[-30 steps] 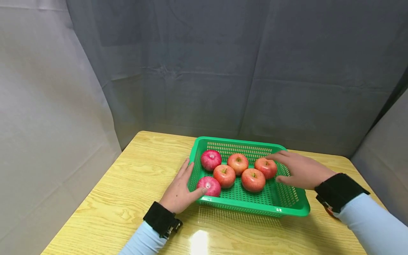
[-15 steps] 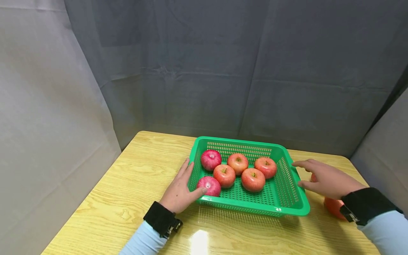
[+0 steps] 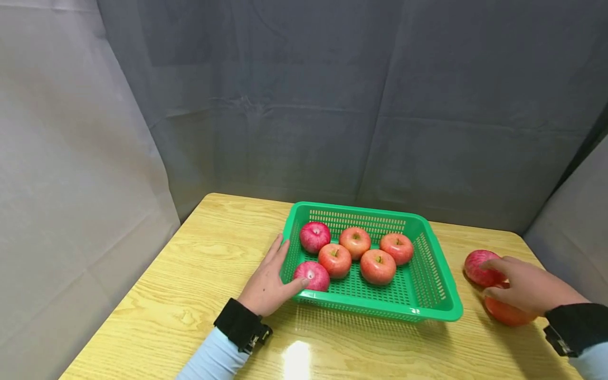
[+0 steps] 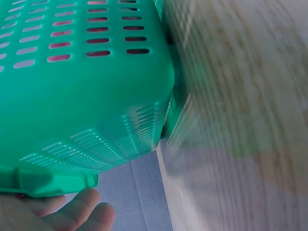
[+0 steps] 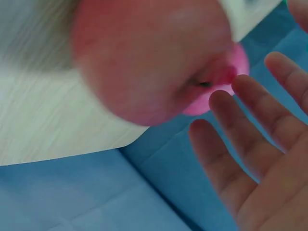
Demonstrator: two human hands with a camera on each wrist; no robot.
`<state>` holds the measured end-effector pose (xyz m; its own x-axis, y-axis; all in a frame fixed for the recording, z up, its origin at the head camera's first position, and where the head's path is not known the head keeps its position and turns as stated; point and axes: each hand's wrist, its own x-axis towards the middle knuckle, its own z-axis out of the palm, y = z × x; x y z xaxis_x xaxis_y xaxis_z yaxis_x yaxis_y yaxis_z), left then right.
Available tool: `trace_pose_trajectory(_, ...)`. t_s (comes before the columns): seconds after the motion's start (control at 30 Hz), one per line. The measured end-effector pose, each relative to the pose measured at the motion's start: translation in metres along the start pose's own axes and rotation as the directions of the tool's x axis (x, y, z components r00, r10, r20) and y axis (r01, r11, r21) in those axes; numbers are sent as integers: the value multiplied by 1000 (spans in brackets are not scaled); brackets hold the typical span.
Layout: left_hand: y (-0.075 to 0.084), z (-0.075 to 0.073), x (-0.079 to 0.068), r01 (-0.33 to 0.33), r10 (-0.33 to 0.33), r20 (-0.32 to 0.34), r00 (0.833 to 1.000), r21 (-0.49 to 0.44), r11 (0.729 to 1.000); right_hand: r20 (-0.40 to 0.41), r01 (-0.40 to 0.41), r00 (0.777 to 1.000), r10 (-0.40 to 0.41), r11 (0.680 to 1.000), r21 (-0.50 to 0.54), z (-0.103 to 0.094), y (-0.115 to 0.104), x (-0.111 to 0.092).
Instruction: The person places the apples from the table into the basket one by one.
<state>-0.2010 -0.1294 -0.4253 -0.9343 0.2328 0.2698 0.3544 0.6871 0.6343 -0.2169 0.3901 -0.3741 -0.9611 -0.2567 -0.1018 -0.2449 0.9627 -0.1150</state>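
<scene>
A green plastic basket [image 3: 370,305] holds several apples, some orange-red and two deeper pink ones at its left side. My left hand [image 3: 271,279] rests on the basket's left rim with its fingers spread and its thumb over the front corner. In the left wrist view its fingertips [image 4: 81,204] lie at the rim. On the table to the right sit a pink apple [image 3: 476,267] and an orange-red apple [image 3: 507,312]. Over these two reaches my right hand [image 3: 532,287], fingers relaxed and holding nothing. The right wrist view shows its extended fingers beside the near apple [image 5: 149,57].
The wooden table [image 3: 190,295] carries the basket near its back edge. A dark grey cloth [image 3: 304,105] hangs behind, with pale cloth panels [image 3: 71,158] at the left and right sides.
My right hand has moved right, from over the rightmost apple in the basket, past the rim, to the two apples on the table. The left hand and basket stay put.
</scene>
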Motion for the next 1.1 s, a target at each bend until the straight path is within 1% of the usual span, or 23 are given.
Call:
trace_pose_trajectory(0.07, 0, 0, 0, -1, 1, 0, 1000, 0, 1000, 31, -46, 998, 46, 999, -13, 3, 6, -2)
trace_pose_trajectory(0.23, 0, 0, 1, -5, 6, -4, 1000, 3, 1000, 47, -99, 994, 100, 995, -30, 7, 16, -7)
trace_pose_trajectory(0.53, 0, 0, 0, 3, -3, -1, 1000, -7, 1000, 50, -121, 991, 121, 993, -11, 20, 24, -10)
trace_pose_trajectory(0.67, 1, 0, 0, 6, -6, 2, 1000, -3, 1000, 82, -165, 983, 164, 986, 1, 26, 26, -6)
trace_pose_trajectory(0.83, 2, 0, 0, 4, -4, 1, 1000, -5, 1000, 114, -193, 975, 188, 981, 32, 35, 28, -4)
trace_pose_trajectory(1.03, 2, 0, 0, 3, -3, 3, 1000, -9, 1000, 115, -193, 976, 187, 980, 42, 41, 31, -4)
trace_pose_trajectory(1.1, 2, -1, 0, 5, -5, 3, 1000, -8, 1000, 104, -177, 980, 172, 983, 42, 42, 31, -4)
